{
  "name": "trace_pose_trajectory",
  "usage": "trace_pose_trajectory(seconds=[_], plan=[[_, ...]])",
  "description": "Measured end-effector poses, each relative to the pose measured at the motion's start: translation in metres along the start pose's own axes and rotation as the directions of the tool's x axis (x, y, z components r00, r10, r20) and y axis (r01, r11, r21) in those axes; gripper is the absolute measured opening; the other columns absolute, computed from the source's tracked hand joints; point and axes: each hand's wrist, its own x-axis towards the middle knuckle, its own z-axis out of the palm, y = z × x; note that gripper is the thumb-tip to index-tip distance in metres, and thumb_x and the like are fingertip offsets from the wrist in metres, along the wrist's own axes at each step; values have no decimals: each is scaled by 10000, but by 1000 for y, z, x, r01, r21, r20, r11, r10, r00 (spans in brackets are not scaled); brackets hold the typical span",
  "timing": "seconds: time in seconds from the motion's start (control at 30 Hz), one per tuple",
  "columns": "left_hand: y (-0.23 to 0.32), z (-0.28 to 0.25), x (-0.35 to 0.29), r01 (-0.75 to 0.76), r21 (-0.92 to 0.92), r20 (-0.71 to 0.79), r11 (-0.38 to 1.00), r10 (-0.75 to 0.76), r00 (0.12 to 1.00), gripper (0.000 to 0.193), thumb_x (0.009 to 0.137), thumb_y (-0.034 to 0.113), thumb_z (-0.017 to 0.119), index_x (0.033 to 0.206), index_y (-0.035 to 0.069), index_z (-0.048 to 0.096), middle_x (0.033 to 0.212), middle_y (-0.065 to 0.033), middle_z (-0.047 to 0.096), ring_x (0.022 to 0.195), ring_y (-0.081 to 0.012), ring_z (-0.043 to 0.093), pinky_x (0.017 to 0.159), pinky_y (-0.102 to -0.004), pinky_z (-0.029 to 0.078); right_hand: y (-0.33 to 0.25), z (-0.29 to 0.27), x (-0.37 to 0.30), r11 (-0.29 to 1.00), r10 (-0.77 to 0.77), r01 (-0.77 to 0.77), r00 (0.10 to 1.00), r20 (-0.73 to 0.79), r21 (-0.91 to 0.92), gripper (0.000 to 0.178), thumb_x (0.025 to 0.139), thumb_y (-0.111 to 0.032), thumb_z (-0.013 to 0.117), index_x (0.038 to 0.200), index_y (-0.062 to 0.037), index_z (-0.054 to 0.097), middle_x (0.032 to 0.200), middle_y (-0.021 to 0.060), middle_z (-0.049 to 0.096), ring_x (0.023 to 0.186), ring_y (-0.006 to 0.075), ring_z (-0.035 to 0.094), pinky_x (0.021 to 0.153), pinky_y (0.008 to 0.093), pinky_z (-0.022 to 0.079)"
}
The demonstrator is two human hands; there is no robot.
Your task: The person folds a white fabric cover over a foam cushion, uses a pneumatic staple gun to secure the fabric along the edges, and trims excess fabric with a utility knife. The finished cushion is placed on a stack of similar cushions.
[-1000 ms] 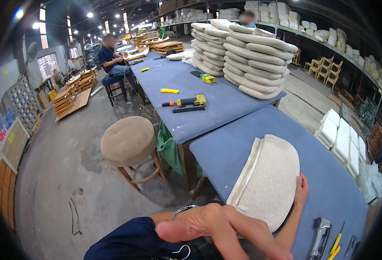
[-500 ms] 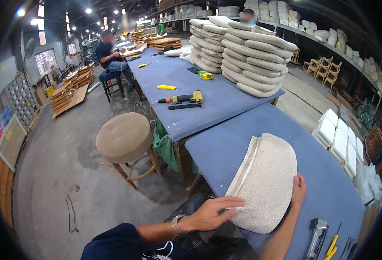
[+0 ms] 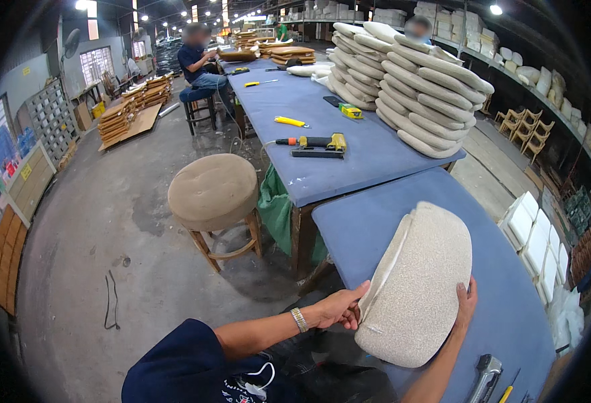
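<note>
Two blue tables are seen: the far table (image 3: 262, 127) is stretched from the upper centre, and the near table (image 3: 517, 336) is set at lower right. On the far table, tall stacks of pads (image 3: 423, 101) are piled at upper right, with a phone (image 3: 333, 101) and a yellow-green box (image 3: 351, 111) laid just beside them. A yellow knife (image 3: 292, 121) and a nail gun (image 3: 319, 144) are placed nearer the centre. A silver stapler (image 3: 488, 377) and a yellow-handled tool (image 3: 505, 393) are left at the bottom right, near the right forearm. A round stool (image 3: 213, 191) is stood left of centre. White blocks (image 3: 537, 242) are stacked at the right edge, and a seated co-worker (image 3: 191, 60) is seen at upper left.

The left hand (image 3: 339, 310) is brought in from lower left, its thumb and curled fingers pinching the cushion's left edge. The right hand (image 3: 466, 302) is laid along the right edge, fingers pointed up the frame; whether it is closed on the cushion cannot be told.

The cushion (image 3: 419, 289) is rested on the near table, right of centre, its lower left end projecting past the table's edge. It is covered in pale, speckled beige fabric, rounded at both ends, with a long fold down its left side.
</note>
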Motion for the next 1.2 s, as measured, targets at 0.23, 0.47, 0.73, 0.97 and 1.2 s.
trace_pose_trajectory(seconds=[0.23,0.47,0.73,0.97,1.2], plan=[[0,23,-33,-200,251,-20,947,212,977,625,1053,490,505,1315,-73,571,1134,-125,667,1014,-170,638,899,-332,531,17,44,-2,991,-133,135,975,179,1,615,946,-253,653,1434,69,464,1353,180,570,1224,259,558,1054,383,430],[68,31,-106,-578,244,222,779,536,815,693,946,329,714,1436,-76,441,1323,-182,609,1201,-237,584,1033,-373,464,-18,96,-88,987,-159,159,987,-18,22,639,1007,-293,535,1506,71,371,1468,195,479,1343,290,461,1151,414,324],[33,43,-156,-689,588,504,423,474,722,898,846,323,793,1514,-69,339,1516,-285,413,1388,-420,448,1159,-423,351,18,123,-212,795,293,-127,937,-192,593,561,1067,-347,499,1508,-20,385,1400,148,550,1239,244,574,1056,392,484],[26,75,-135,-739,518,578,431,460,674,881,828,307,800,1477,-112,376,1473,-332,443,1391,-456,440,1162,-431,342,-4,123,-222,958,20,97,917,-399,271,618,1098,-409,348,1520,42,351,1515,169,431,1399,258,387,1186,390,263],[46,102,-117,-747,528,500,403,563,658,673,839,213,772,1372,-90,495,1315,-286,571,1201,-405,589,1040,-430,446,-13,126,-219,980,14,83,881,-472,182,630,1101,-383,348,1544,63,303,1584,200,354,1474,295,308,1225,388,193]])
